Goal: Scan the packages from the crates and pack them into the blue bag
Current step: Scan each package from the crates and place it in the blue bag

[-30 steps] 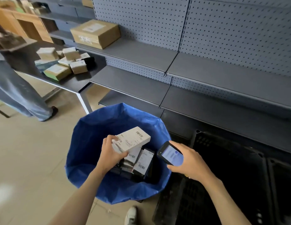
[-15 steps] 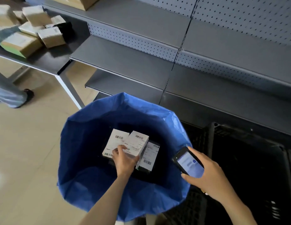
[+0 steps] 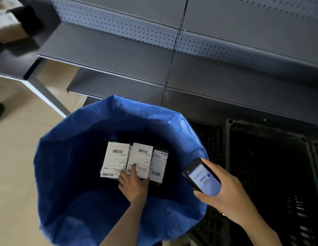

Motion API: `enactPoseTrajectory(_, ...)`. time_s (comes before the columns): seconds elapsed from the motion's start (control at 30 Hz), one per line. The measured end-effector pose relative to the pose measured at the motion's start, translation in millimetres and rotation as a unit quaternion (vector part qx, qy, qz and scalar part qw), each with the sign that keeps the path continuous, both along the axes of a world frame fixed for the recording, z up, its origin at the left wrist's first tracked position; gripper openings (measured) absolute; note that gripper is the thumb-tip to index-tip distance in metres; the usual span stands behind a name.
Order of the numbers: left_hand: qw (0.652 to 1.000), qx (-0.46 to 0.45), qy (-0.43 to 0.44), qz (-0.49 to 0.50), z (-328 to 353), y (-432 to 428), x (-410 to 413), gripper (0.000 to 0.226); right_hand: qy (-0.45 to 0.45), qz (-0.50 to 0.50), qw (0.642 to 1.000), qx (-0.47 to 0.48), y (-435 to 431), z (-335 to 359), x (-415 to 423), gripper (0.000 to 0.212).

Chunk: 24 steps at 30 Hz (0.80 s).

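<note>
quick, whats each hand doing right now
Left hand: open, index finger resting on the middle labelled package in the blue bag.
Right hand: holding a phone, screen lit.

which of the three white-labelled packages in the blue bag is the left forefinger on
The middle white-labelled package: the left hand's forefinger lies on its label; the left package and right package lie clear of it.

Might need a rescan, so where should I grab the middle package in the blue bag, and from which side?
Probably its near short end, from above through the mouth of the blue bag. The middle package lies flat, label up, with packages tight along both long sides, leaving only the ends free. The left hand touches that end; the right hand holds the scanner.
</note>
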State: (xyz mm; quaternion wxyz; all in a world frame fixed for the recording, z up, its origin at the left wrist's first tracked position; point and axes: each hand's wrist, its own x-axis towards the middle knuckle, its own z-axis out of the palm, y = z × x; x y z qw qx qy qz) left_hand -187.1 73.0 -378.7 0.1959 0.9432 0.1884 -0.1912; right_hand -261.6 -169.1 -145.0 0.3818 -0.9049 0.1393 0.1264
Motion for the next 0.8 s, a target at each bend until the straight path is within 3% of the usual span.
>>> enactPoseTrajectory(0.17,0.995,0.064,0.015,-0.073,-4.6,6.6,4.4,0.085,-0.003,0.001,1.000,0.002,4.5,-3.8,-3.0,0.093)
enactPoseTrajectory(0.43,0.973,0.094,0.030,-0.207,23.0,17.7,13.7,0.076,-0.015,-0.006,1.000,0.013,6.0,2.5,-14.5,0.091)
enactPoseTrajectory(0.8,0.968,0.014,-0.063,-0.243,125.7,8.8,18.0,0.054,-0.057,-0.061,0.996,0.032,-0.1,16.5,-34.9,0.089)
